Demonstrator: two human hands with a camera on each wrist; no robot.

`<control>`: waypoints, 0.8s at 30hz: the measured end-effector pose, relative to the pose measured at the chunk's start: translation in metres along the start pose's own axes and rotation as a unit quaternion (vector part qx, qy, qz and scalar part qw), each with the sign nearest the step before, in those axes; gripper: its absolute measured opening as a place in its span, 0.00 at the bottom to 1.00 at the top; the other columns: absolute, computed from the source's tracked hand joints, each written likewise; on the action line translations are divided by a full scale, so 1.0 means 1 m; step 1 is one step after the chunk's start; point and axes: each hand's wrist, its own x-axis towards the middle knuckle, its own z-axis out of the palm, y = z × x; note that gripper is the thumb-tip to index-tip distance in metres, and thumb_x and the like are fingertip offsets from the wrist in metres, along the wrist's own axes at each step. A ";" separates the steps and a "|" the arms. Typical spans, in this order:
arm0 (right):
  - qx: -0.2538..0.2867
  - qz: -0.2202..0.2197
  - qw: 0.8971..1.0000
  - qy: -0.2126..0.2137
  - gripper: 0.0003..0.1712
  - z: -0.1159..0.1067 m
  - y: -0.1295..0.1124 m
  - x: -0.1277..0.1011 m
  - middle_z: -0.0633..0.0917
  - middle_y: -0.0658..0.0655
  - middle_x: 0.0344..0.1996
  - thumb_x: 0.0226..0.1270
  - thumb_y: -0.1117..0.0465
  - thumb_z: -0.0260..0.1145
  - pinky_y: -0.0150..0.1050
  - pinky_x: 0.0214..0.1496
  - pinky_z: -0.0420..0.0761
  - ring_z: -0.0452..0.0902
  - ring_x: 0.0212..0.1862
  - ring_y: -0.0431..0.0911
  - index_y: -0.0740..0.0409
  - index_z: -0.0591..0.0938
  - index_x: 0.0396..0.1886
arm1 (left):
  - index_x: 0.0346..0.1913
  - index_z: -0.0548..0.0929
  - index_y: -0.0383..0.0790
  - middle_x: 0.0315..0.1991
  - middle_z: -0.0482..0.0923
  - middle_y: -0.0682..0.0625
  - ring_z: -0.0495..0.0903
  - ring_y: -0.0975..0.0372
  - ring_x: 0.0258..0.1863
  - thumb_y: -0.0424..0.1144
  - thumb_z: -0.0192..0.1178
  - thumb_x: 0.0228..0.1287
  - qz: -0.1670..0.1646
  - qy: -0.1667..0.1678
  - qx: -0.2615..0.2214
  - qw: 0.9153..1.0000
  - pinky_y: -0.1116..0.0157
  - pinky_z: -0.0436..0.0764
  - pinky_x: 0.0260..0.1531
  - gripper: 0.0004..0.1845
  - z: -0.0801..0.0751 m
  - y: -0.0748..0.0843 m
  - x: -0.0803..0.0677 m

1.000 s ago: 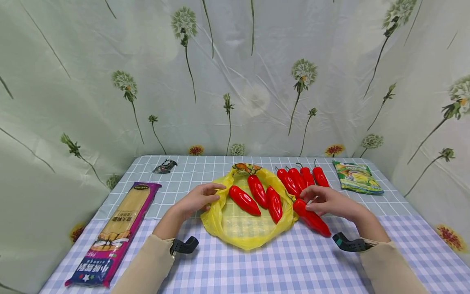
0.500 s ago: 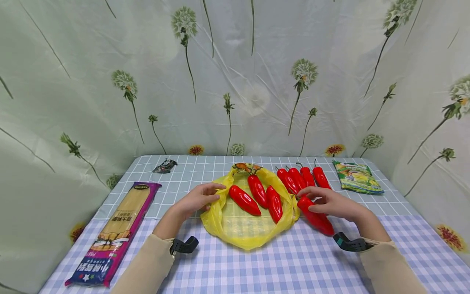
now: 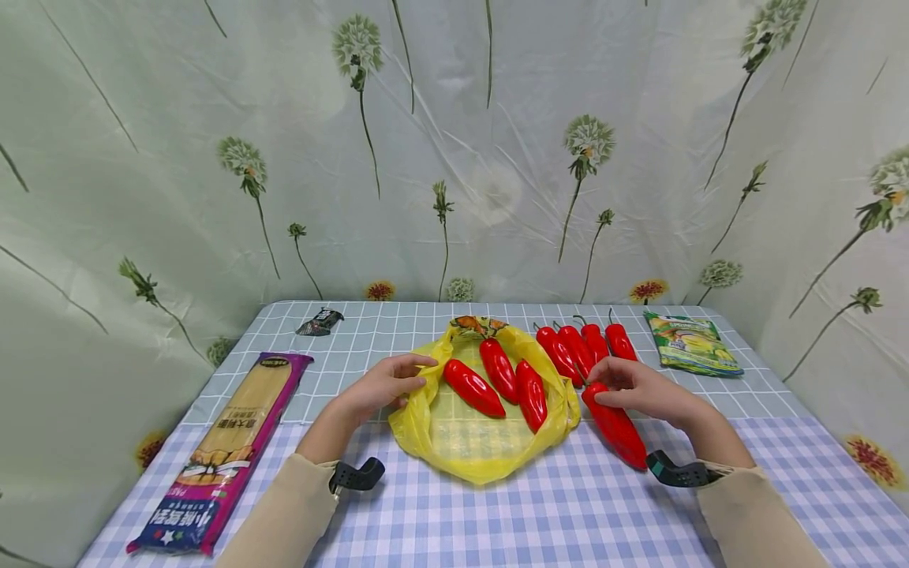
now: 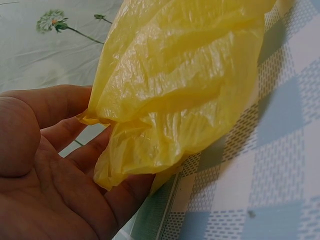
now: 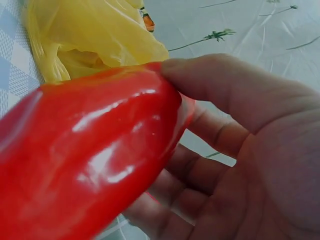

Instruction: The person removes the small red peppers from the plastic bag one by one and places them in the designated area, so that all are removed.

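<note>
A yellow plastic bag (image 3: pixel 469 467) lies spread with its mouth facing up and several red peppers (image 3: pixel 473 388) inside. My left hand (image 3: pixel 383 385) holds the bag's left rim; in the left wrist view, its fingertips are partly hidden behind the crumpled yellow film. My right hand (image 3: pixel 649 388) pinches another glossy red pepper (image 3: pixel 615 426) near its stem end, just right of the bag. That pepper slants with its tip toward me. Up close in the right wrist view, the thumb (image 5: pixel 215 80) presses on the pepper's upper end and fingers lie on its far side.
Several more red peppers (image 3: pixel 557 352) lie together behind my right hand. Farther right is a green and yellow packet (image 3: pixel 692 343). A long pasta packet (image 3: pixel 227 450) lies on the left, and a small black wrapper (image 3: pixel 321 322) sits at the back left. A floral curtain (image 3: pixel 454 158) closes the back.
The pepper in my right hand has turned so its tip points more toward me. My right fingers have shifted slightly on its stem end. The left hand and bag stay almost still.
</note>
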 end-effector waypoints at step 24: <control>0.005 0.050 0.998 -0.027 0.21 0.003 0.003 0.000 0.80 0.60 0.47 0.63 0.56 0.71 0.44 0.39 0.87 0.79 0.44 0.48 0.60 0.76 0.51 | 0.61 0.80 0.53 0.58 0.78 0.48 0.75 0.59 0.37 0.38 0.57 0.72 -0.010 0.009 0.001 1.000 0.68 0.74 0.31 0.18 0.001 0.001 0.000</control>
